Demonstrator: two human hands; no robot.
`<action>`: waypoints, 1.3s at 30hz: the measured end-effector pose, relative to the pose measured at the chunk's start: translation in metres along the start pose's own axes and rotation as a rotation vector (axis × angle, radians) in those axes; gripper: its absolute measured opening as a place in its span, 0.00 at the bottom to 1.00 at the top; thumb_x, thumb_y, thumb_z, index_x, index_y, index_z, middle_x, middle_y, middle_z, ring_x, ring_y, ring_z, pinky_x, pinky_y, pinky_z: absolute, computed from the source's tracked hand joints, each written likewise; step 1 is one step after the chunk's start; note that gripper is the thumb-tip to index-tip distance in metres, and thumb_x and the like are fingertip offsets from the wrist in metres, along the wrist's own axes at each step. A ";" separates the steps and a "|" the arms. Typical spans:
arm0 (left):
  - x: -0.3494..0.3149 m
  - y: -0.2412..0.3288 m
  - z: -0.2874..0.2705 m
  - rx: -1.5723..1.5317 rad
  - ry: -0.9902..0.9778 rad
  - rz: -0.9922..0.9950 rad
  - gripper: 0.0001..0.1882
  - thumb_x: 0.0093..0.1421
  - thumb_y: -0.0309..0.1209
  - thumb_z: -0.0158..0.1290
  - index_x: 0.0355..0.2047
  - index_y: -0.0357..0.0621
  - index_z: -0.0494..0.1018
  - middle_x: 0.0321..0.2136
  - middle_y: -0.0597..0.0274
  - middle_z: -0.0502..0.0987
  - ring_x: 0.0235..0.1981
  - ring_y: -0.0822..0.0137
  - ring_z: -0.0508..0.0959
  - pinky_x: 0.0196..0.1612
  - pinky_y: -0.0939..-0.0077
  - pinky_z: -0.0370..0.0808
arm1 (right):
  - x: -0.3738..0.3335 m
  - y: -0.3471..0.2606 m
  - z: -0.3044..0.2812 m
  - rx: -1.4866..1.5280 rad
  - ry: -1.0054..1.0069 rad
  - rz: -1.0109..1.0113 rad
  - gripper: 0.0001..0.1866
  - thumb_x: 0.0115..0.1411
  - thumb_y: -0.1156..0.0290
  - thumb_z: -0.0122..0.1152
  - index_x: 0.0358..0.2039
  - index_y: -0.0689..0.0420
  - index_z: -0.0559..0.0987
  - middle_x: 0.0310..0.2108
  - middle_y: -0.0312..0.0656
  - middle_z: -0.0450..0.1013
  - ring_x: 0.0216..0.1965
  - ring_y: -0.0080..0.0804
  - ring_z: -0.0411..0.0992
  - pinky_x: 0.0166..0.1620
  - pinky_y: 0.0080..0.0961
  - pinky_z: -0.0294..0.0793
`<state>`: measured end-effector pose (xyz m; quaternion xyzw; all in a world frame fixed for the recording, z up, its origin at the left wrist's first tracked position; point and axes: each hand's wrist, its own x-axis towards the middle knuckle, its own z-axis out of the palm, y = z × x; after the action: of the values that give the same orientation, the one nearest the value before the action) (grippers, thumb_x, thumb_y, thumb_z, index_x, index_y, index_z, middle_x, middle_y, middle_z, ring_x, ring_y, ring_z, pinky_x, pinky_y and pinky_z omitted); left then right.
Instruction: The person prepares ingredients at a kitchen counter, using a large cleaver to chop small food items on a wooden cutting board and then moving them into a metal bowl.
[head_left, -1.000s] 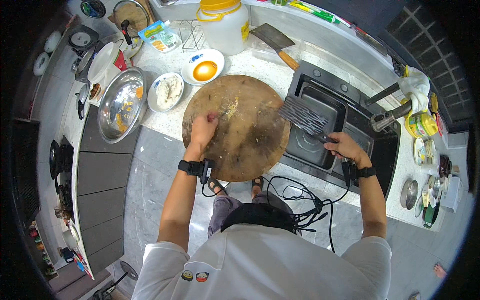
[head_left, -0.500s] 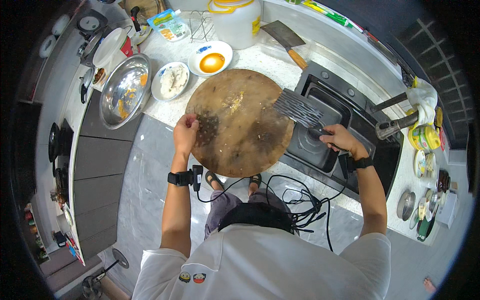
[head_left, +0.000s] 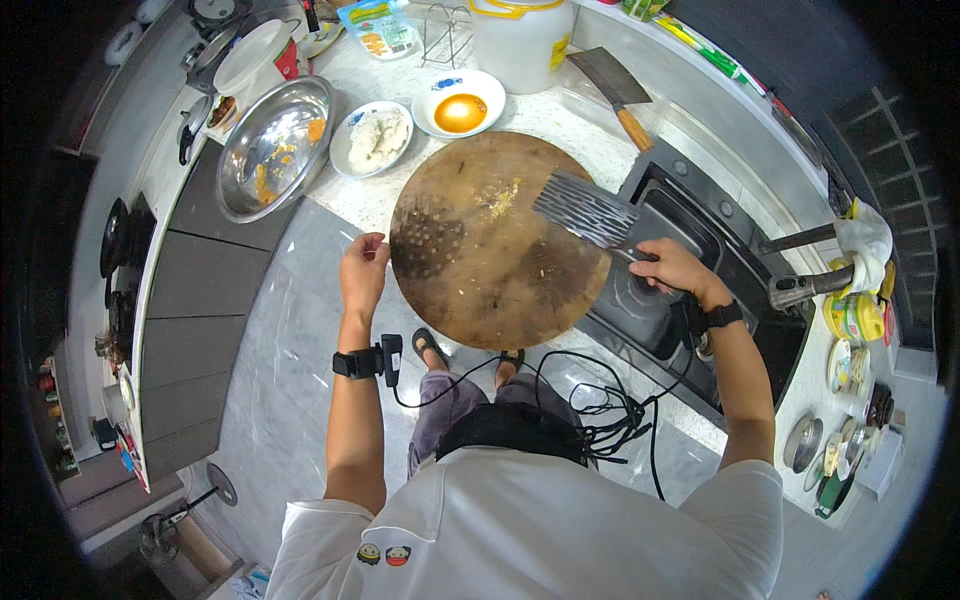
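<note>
My right hand [head_left: 672, 268] grips the dark handle of a cleaver [head_left: 587, 207], whose broad blade has a silver-and-black wavy pattern. The blade hangs over the right part of a round wooden chopping board [head_left: 500, 290]. A small heap of yellowish minced bits [head_left: 499, 198] lies on the board's upper middle, with a few crumbs scattered lower down. Just off the board's left edge is my left hand [head_left: 364, 272], its fingers pinched together; whether anything is between them cannot be made out.
Behind the board are a bowl with amber liquid [head_left: 490, 112], a bowl of white paste [head_left: 352, 160] and a steel basin [head_left: 240, 187] with orange remnants. Another cleaver with a wooden handle [head_left: 633, 128] lies at the back right. The dark sink [head_left: 690, 230] borders the board's right.
The whole view has shifted slightly. The patterned cleaver has moved left, further over the board. My left hand has drawn a little left, away from the board's edge.
</note>
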<state>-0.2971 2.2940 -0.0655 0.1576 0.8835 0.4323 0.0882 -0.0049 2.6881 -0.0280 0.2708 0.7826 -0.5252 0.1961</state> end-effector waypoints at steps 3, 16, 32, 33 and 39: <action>-0.002 -0.004 -0.003 -0.011 0.019 -0.018 0.12 0.58 0.29 0.55 0.41 0.36 0.76 0.30 0.60 0.79 0.28 0.72 0.77 0.32 0.78 0.74 | 0.009 -0.014 0.002 -0.043 -0.045 -0.005 0.16 0.57 0.64 0.62 0.37 0.64 0.76 0.16 0.35 0.68 0.13 0.21 0.65 0.15 0.21 0.63; -0.040 0.028 0.035 0.144 -0.297 0.112 0.10 0.53 0.29 0.57 0.35 0.38 0.76 0.29 0.50 0.79 0.32 0.56 0.80 0.36 0.67 0.75 | -0.042 0.001 0.024 -0.103 0.102 -0.073 0.12 0.56 0.66 0.64 0.35 0.62 0.78 0.16 0.37 0.68 0.14 0.23 0.66 0.19 0.23 0.64; -0.060 0.047 0.058 0.421 -0.396 0.203 0.08 0.51 0.29 0.57 0.30 0.40 0.74 0.30 0.49 0.77 0.36 0.48 0.77 0.40 0.58 0.73 | -0.115 0.039 0.088 -0.375 0.174 -0.018 0.20 0.53 0.58 0.63 0.42 0.58 0.79 0.30 0.56 0.75 0.34 0.53 0.75 0.38 0.40 0.73; -0.060 0.047 0.057 0.418 -0.395 0.212 0.08 0.51 0.30 0.57 0.30 0.40 0.74 0.30 0.48 0.77 0.36 0.48 0.77 0.40 0.58 0.73 | -0.113 0.040 0.090 -0.378 0.185 -0.032 0.20 0.53 0.58 0.63 0.42 0.58 0.79 0.30 0.56 0.75 0.34 0.53 0.75 0.38 0.40 0.73; -0.065 0.041 0.053 0.442 -0.411 0.179 0.07 0.51 0.30 0.57 0.29 0.42 0.75 0.31 0.48 0.77 0.36 0.48 0.77 0.39 0.58 0.74 | -0.099 0.041 0.096 -0.318 0.195 -0.123 0.20 0.53 0.62 0.64 0.40 0.64 0.78 0.27 0.57 0.74 0.28 0.47 0.75 0.34 0.34 0.72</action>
<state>-0.2128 2.3332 -0.0639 0.3341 0.9024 0.1948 0.1899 0.1001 2.5896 -0.0350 0.2376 0.8861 -0.3772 0.1272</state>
